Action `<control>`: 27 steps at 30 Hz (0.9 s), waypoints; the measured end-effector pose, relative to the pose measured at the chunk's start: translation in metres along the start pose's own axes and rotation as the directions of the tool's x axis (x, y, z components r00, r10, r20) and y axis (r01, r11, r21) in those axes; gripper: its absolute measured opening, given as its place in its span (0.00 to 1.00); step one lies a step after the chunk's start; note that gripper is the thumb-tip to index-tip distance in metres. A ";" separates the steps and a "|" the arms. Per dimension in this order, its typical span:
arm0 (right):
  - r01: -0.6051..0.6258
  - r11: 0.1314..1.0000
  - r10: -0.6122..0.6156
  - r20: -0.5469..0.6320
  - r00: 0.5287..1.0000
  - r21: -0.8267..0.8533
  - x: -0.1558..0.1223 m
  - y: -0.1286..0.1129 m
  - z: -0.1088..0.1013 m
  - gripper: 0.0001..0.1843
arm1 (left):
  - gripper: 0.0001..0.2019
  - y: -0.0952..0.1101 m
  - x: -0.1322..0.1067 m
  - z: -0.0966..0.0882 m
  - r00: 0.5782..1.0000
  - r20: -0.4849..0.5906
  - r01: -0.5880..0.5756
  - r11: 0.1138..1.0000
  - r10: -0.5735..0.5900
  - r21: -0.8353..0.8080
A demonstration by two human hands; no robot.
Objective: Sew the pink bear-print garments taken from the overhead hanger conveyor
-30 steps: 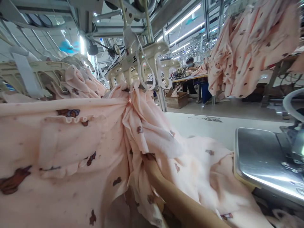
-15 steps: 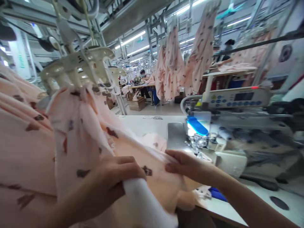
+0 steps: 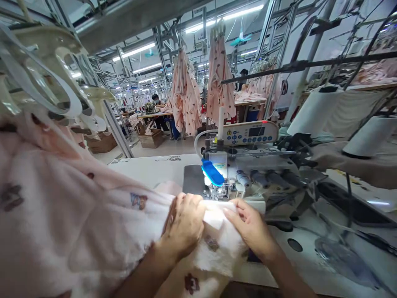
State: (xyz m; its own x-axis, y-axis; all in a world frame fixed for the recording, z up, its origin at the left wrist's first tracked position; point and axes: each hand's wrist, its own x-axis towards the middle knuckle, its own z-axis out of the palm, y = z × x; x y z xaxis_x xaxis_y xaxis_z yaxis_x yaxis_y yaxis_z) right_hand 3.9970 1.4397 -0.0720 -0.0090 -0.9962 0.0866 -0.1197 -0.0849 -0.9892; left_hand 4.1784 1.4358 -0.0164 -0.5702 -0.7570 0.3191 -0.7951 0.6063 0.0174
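Observation:
A pale pink fleecy fabric piece (image 3: pixel 105 223) with small dark prints runs from a hanger clamp (image 3: pixel 58 62) at the upper left down to both hands. My left hand (image 3: pixel 186 219) is closed over the cloth just in front of the sewing machine's needle area. On the right, my right hand (image 3: pixel 248 221) pinches the fabric edge between thumb and fingers. The edge between the hands is brightly lit by the machine lamp. Just behind it stands the overlock sewing machine (image 3: pixel 269 165) with a blue guard piece (image 3: pixel 212 173); its presser foot is partly hidden.
White thread cones (image 3: pixel 314 109) stand at the right behind the machine. A control panel (image 3: pixel 248 132) sits on top of it. The white table (image 3: pixel 136 167) spreads to the left. Farther back, printed pink garments (image 3: pixel 186 99) hang, and a person (image 3: pixel 156 101) is at another machine.
The view has swung right toward the machine. Both hands have brought the fabric edge to the front of the needle area, and the left hand has come close to the right.

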 end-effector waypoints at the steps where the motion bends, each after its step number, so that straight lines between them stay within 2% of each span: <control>1: 0.011 1.000 -0.013 -0.059 0.998 -0.029 0.002 0.005 0.005 0.16 | 0.08 -0.007 0.002 0.003 1.000 0.011 0.024 1.000 -0.024 -0.017; 4: 0.057 0.982 -0.098 -0.230 0.968 -0.180 0.005 0.011 0.021 0.13 | 0.13 -0.025 0.003 0.010 0.998 0.009 0.066 0.997 -0.066 -0.040; 5: 0.073 0.972 -0.133 -0.268 0.954 -0.223 0.004 0.011 0.024 0.12 | 0.14 -0.026 0.001 0.011 0.999 -0.009 0.041 0.999 -0.041 -0.027; 7: 0.093 0.961 -0.175 -0.310 0.934 -0.261 0.000 0.009 0.025 0.10 | 0.11 -0.021 -0.006 0.012 0.986 -0.147 -0.080 0.997 0.079 0.001; 9: 0.086 0.968 -0.160 -0.313 0.936 -0.236 -0.007 0.009 0.021 0.10 | 0.09 -0.008 -0.015 0.012 0.908 -0.368 -0.216 0.976 0.201 -0.002; 10: 0.070 0.978 -0.127 -0.295 0.947 -0.195 -0.011 0.009 0.018 0.10 | 0.09 -0.001 -0.019 0.012 0.876 -0.429 -0.248 0.969 0.218 -0.015; 11: 0.048 0.989 -0.084 -0.264 0.961 -0.139 -0.015 0.010 0.015 0.11 | 0.09 0.004 -0.022 0.012 0.872 -0.440 -0.254 0.967 0.215 -0.032; 12: 0.024 0.997 -0.041 -0.232 0.972 -0.078 -0.018 0.011 0.014 0.11 | 0.09 0.008 -0.024 0.013 0.893 -0.403 -0.239 0.970 0.200 -0.047; 14: 0.003 1.000 -0.003 -0.213 0.977 0.000 -0.020 0.012 0.013 0.12 | 0.09 0.009 -0.022 0.016 0.957 -0.226 -0.201 0.978 0.184 -0.056; 15: 0.020 1.000 -0.023 -0.239 0.971 -0.015 -0.018 0.013 0.015 0.12 | 0.11 0.007 -0.018 0.018 0.971 -0.153 -0.193 0.980 0.183 -0.052; 17: 0.077 0.989 -0.114 -0.315 0.942 -0.128 -0.009 0.011 0.019 0.09 | 0.14 -0.004 -0.007 0.023 0.980 -0.106 -0.172 0.985 0.167 -0.034; 19: 0.124 0.962 -0.207 -0.356 0.911 -0.241 0.000 0.008 0.023 0.08 | 0.14 -0.015 0.004 0.027 0.988 -0.085 -0.132 0.991 0.133 0.016; 21: 0.140 0.948 -0.244 -0.371 0.896 -0.285 0.003 0.006 0.025 0.08 | 0.13 -0.022 0.010 0.028 0.990 -0.076 -0.112 0.991 0.117 0.068; 23: 0.195 0.933 -0.308 -0.391 0.868 -0.302 -0.005 0.004 0.025 0.10 | 0.11 -0.021 0.007 0.022 0.987 -0.083 -0.131 0.987 0.139 0.091; 25: 0.324 0.912 -0.400 -0.367 0.840 -0.253 -0.023 0.002 0.028 0.17 | 0.10 -0.012 -0.004 0.008 0.972 -0.173 -0.144 0.986 0.157 0.087; 26: 0.370 0.910 -0.412 -0.327 0.850 -0.186 -0.034 0.001 0.031 0.22 | 0.09 -0.006 -0.012 -0.002 0.960 -0.226 -0.151 0.985 0.165 0.079; 27: 0.382 0.920 -0.392 -0.257 0.883 -0.090 -0.044 -0.002 0.035 0.25 | 0.09 0.000 -0.019 -0.013 0.950 -0.259 -0.158 0.985 0.172 0.077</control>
State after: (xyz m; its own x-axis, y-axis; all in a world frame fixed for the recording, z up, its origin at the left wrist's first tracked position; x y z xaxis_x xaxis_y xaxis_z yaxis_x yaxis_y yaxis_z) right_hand 4.0327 1.4832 -0.0785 -0.2166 -0.8419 0.4943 -0.2030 -0.4564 -0.8663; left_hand 4.1919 1.4532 -0.0104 -0.6253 -0.5515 0.5521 -0.7088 0.6974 -0.1060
